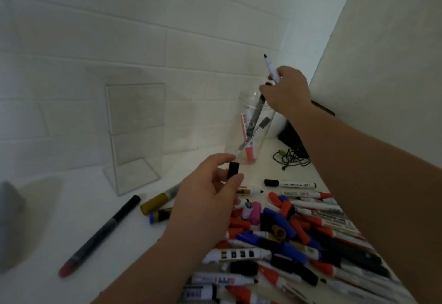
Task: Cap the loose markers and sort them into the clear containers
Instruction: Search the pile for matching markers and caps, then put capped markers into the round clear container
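The left hand's (205,198) thumb and fingertips pinch a black cap (233,171), held upright just in front of the round clear jar (253,133). The right hand's (287,90) fingers are curled round an uncapped marker (271,70), black tip up, above the jar's mouth. A grey marker (257,110) slants down into the jar from under that hand; whether the fingers grip it cannot be told. A red-ended marker (248,145) stands inside the jar. To the left stands a square clear container (136,136). Loose markers and caps (299,232) are heaped on the white table (71,208) at the right, and a long black pen (102,234) lies apart at the left.
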`<state>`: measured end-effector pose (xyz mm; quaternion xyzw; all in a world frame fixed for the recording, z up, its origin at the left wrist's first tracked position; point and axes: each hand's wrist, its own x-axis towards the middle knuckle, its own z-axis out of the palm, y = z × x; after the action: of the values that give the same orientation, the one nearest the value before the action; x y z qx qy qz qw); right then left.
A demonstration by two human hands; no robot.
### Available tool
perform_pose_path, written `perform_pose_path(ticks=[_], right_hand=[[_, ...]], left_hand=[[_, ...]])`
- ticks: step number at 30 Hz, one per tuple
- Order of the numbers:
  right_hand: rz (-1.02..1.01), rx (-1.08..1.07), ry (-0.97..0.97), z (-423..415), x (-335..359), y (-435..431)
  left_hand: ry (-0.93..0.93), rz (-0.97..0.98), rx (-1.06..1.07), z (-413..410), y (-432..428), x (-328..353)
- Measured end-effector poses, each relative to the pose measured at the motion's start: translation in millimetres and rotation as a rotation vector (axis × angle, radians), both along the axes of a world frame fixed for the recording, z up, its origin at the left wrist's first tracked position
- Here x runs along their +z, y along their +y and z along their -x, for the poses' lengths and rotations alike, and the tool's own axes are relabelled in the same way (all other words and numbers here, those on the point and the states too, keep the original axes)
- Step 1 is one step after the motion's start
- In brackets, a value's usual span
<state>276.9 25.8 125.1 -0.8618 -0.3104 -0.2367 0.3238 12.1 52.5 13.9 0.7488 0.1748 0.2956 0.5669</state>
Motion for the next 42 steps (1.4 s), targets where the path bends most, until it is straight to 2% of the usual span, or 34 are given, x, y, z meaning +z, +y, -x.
perform_pose_path(ticks=[4, 9, 13, 15, 18, 19, 21, 23, 26, 29, 34, 38, 42], right_hand=[[0.008, -0.014, 0.037, 6, -4, -11], [-0.114, 0.035, 0.114, 48, -5, -40], [-0.043, 0.146, 0.327, 104, -26, -93], [0.028, 0.212, 0.481, 126, -43, -128], [0.016, 0.271, 0.717, 147, -66, -173], [-0.005, 0.287, 0.764, 151, -73, -185], [-0.067, 0.306, 0.802, 157, -85, -202], [-0.115, 0.323, 0.754, 164, -95, -211], [-0.052, 0.348, 0.544, 170, -101, -216], [-0.049, 0.389, 0.465, 169, -105, -218], [0.01, 0.43, 0.501, 166, -110, -217], [0.006, 0.352, 0.529, 153, -101, -228], [0.258, 0.283, 0.526, 145, -92, -243]], left_hand=[[0.015, -0.046, 0.026, 0, -1, -2], [0.064, -0.131, 0.036, 1, -4, -1], [0.077, -0.221, 0.01, 4, -13, 1], [0.05, -0.194, -0.019, 4, -21, -1], [0.016, -0.024, -0.061, 5, -33, -2], [-0.003, 0.1, -0.081, 4, -37, -3], [-0.072, 0.466, -0.143, 3, -46, -4], [-0.14, 0.738, -0.182, 2, -51, -3], [-0.189, 0.834, -0.202, 2, -55, -4], [-0.2, 0.813, -0.189, 1, -56, -5], [-0.178, 0.751, -0.181, -1, -60, -10], [-0.152, 0.619, -0.14, -3, -59, -13], [-0.127, 0.383, -0.155, 1, -64, -13]])
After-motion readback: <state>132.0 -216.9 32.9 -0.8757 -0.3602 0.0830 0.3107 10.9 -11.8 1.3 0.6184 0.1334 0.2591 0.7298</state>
